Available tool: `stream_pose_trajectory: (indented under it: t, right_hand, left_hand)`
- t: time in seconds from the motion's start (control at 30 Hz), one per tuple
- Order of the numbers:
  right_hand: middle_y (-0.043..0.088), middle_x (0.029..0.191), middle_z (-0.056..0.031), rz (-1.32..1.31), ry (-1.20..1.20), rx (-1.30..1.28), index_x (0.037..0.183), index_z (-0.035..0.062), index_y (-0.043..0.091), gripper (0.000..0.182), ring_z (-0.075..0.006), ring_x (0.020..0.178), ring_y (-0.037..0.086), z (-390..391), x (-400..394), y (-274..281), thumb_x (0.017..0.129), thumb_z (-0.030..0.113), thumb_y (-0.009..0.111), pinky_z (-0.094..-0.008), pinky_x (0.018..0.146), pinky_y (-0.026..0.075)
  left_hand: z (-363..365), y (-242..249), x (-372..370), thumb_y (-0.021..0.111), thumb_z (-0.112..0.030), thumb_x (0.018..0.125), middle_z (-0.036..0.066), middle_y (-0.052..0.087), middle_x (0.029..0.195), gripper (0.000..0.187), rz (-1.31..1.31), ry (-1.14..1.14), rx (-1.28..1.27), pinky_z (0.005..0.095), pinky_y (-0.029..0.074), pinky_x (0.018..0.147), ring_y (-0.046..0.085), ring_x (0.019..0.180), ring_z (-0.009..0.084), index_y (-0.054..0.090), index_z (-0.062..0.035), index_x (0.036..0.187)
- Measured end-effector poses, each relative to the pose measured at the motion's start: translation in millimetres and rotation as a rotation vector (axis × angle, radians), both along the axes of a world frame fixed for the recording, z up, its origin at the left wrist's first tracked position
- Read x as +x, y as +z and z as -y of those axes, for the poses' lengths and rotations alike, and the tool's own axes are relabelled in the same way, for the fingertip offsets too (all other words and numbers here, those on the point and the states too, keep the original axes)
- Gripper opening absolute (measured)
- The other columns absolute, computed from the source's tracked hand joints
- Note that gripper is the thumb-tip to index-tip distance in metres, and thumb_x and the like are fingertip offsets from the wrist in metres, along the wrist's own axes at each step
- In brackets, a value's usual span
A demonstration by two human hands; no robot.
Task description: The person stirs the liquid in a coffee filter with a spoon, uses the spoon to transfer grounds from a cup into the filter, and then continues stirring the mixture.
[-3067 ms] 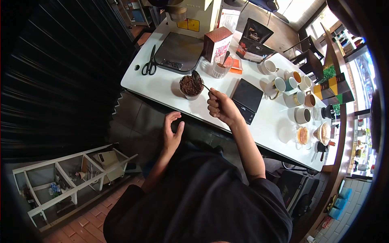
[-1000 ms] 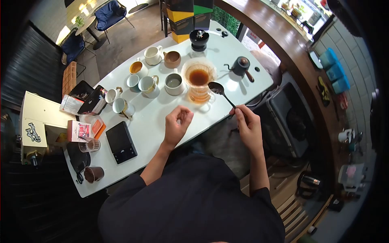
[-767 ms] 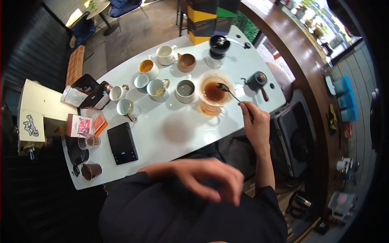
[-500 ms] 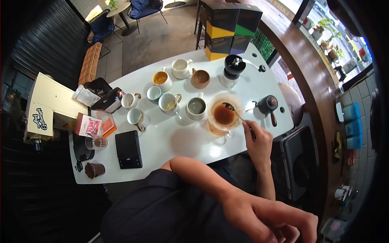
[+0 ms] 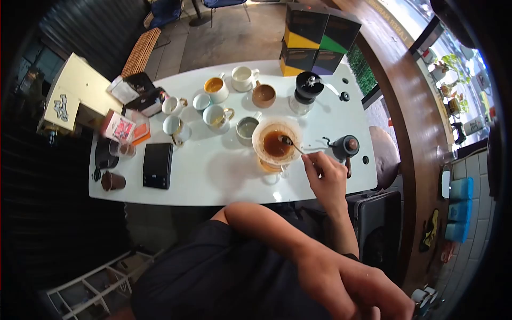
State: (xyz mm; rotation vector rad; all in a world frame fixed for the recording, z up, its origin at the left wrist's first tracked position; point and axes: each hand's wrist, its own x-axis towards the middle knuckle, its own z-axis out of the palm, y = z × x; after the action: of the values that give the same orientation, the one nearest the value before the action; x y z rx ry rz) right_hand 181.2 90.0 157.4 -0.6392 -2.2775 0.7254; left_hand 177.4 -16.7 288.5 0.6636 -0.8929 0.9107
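Note:
My right hand [image 5: 325, 173] is closed round the handle of a metal spoon [image 5: 296, 148]. The spoon's bowl is over or in the brown coffee [image 5: 276, 145] inside a paper-lined dripper [image 5: 257, 130]. Under the dripper stands a glass server [image 5: 266, 165] with its handle toward me. My left arm crosses in front of my body, and my left hand [image 5: 368, 290] hangs at the bottom right edge, off the table. Its fingers are loosely bent and partly cut off, with nothing seen in them. A grey mug [image 5: 247, 129] stands just left of the dripper.
Several cups, including a brown cup [image 5: 264, 96], stand behind and left on the white table [image 5: 213, 186]. A hand grinder [image 5: 308, 88] and a small black kettle [image 5: 344, 145] are to the right. A black scale [image 5: 158, 165] lies left; stacked boxes [image 5: 314, 40] rise at the back.
The spoon has shifted within the dripper, its bowl now showing more plainly. My view has tilted and moved, so the table sits higher; the left hand is more cut off.

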Motion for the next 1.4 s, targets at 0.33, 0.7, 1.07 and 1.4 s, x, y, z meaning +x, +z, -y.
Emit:
stream_pose_trajectory:
  t: [0.33,0.7,1.07,1.4]
  right_hand:
    - [0.067,0.074,-0.0055,-0.045,0.023,-0.018,0.089,0.0041,0.069,0.009,-0.0145,0.051,0.059,-12,-8,-12,0.087,0.009,0.075,-0.0286,0.049,0.045]
    - [0.050,0.074,-0.0034,0.052,-0.075,0.256,0.086,0.0075,0.068,0.011,-0.0186,0.060,0.055,-4,-24,-21,0.083,0.012,0.078,-0.0339,0.052,0.044]
    - [0.045,0.092,-0.0083,0.185,0.058,0.078,0.092,0.0046,0.069,0.015,-0.0246,0.086,0.051,5,-32,-24,0.083,0.012,0.077,-0.0385,0.069,0.047]
    - [0.045,0.091,-0.0077,0.119,0.026,-0.087,0.091,0.0033,0.069,0.016,-0.0240,0.086,0.050,15,-31,-25,0.082,0.012,0.080,-0.0383,0.073,0.046]
  left_hand:
    - [53,-115,-135,0.062,-0.010,0.092,0.008,0.063,0.092,0.015,-1.018,1.088,-0.137,0.0309,0.048,0.070,0.061,0.078,0.0191,0.065,-0.0012,0.104]
    - [52,-249,-195,0.082,-0.024,0.082,0.011,0.057,0.120,0.062,-1.638,2.063,-0.635,0.0348,0.048,0.088,0.059,0.106,0.0230,0.050,-0.0027,0.130]
    - [14,-277,-180,0.088,-0.042,0.074,0.019,0.041,0.138,0.098,-1.664,2.182,-0.420,0.0467,0.040,0.107,0.042,0.131,0.0364,0.035,0.0005,0.145]
    - [0,-308,-183,0.089,-0.024,0.072,0.018,0.051,0.140,0.074,-1.641,2.145,-0.431,0.0480,0.037,0.110,0.044,0.132,0.0370,0.055,-0.0007,0.133]
